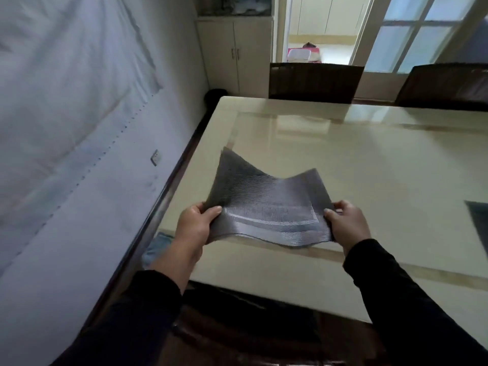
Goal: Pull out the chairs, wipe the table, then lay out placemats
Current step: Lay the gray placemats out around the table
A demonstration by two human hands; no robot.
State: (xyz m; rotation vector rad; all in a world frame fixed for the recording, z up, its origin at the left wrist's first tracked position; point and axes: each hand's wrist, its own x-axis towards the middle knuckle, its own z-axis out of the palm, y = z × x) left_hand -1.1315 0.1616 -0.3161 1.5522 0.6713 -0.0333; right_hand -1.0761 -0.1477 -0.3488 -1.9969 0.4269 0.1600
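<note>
A grey woven placemat [266, 204] hangs just above the near left part of the glossy cream table [369, 159]. My left hand [194, 225] grips its near left corner and my right hand [348, 223] grips its near right corner. The mat sags in the middle and its far corners curl upward. A second grey placemat [478, 217] lies flat on the table at the right edge of the view, only partly visible. Two dark chairs [314, 80] [446, 85] stand at the far side of the table.
A blue cloth [157, 249] lies at the table's near left edge beside my left wrist. The wall [79, 128] on the left is covered with white sheeting and runs close along the table. A cream cabinet [237, 51] and a doorway stand behind.
</note>
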